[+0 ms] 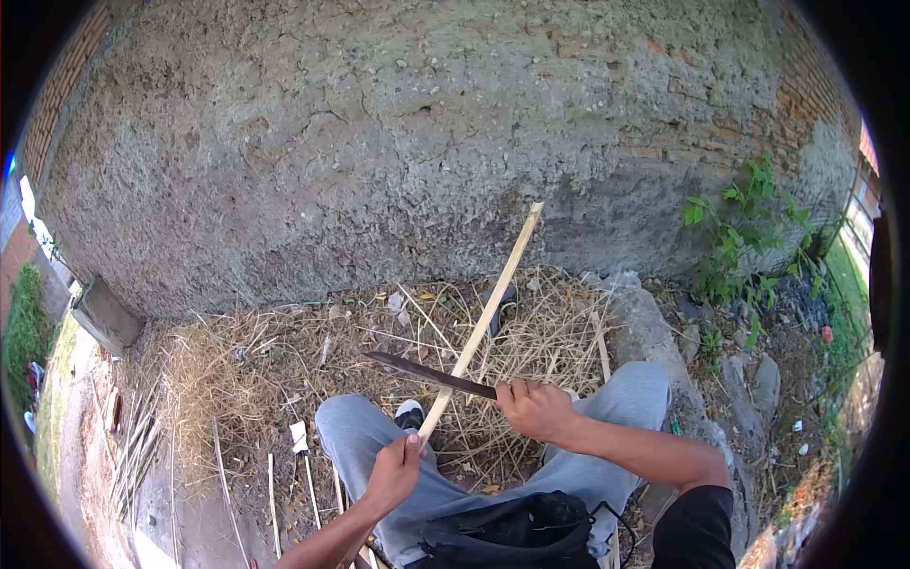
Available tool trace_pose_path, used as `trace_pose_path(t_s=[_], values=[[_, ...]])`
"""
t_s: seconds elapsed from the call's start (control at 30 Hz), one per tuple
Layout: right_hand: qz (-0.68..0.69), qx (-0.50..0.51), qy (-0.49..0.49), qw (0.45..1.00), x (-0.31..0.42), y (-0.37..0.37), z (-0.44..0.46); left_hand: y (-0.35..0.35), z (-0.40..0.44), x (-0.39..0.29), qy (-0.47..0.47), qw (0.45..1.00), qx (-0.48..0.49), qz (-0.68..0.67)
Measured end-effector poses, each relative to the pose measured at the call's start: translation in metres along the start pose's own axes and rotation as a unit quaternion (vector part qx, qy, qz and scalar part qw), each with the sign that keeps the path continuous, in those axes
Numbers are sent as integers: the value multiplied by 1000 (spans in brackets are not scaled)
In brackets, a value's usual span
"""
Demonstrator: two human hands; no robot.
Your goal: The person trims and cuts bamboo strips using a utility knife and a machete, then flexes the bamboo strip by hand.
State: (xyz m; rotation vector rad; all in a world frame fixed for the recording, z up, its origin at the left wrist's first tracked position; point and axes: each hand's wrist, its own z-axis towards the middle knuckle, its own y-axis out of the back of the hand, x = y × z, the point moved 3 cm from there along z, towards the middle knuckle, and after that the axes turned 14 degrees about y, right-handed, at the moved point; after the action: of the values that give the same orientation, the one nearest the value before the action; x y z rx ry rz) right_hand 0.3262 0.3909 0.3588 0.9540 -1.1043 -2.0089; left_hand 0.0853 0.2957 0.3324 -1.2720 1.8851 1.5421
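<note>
One long, pale strip of wood [495,296] slants up and away from the fingers of the left hand [391,479], its far end standing out against the wall well beyond both hands. Those left fingers are curled round the strip's lower end, with the thumb laid along it, pinching it firmly. Ahead of them, a dark, narrow blade [414,369] crosses the strip; whether its edge bites into the wood, I cannot tell. The blade runs leftward from the right hand [536,410], whose fingers are pressed together and closed round its near end, hiding the grip.

Just outside the hands rise two bent knees in faded blue-grey trousers [355,436]. A dark shoe with white parts [409,414] shows close to the left fingertips, and a black bag [512,531] sits in the lap, nearer the body than either hand. Beyond the fingers, curly straw-coloured shavings [223,375] cover the ground; well to their left lie thin loose sticks [137,465]. Past the right fingers run a stone kerb [654,327] and, farther off, a leafy green plant [749,232]. Farthest ahead stands a rough, cracked wall [379,142].
</note>
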Motion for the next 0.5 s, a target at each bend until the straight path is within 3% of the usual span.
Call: trace_pose_path(t_s=[0.07,0.13,0.23,0.3,0.37,0.5], values=[[-31,12,28,999,-11,-2,1,-3,-6,-3,-8,1000,3,-1],[-75,12,-83,994,-56,-5,0,-6,-15,10,5,1000,22,9],[-22,35,-139,989,-92,2,-7,1,-20,16,-5,998,54,25],[-2,16,-138,990,-56,3,-5,-1,-18,12,-18,997,78,21],[22,-47,-28,998,-23,11,1,3,-6,7,51,991,85,-85],[-33,-48,31,998,-13,15,1,5,-9,7,33,988,76,-129]])
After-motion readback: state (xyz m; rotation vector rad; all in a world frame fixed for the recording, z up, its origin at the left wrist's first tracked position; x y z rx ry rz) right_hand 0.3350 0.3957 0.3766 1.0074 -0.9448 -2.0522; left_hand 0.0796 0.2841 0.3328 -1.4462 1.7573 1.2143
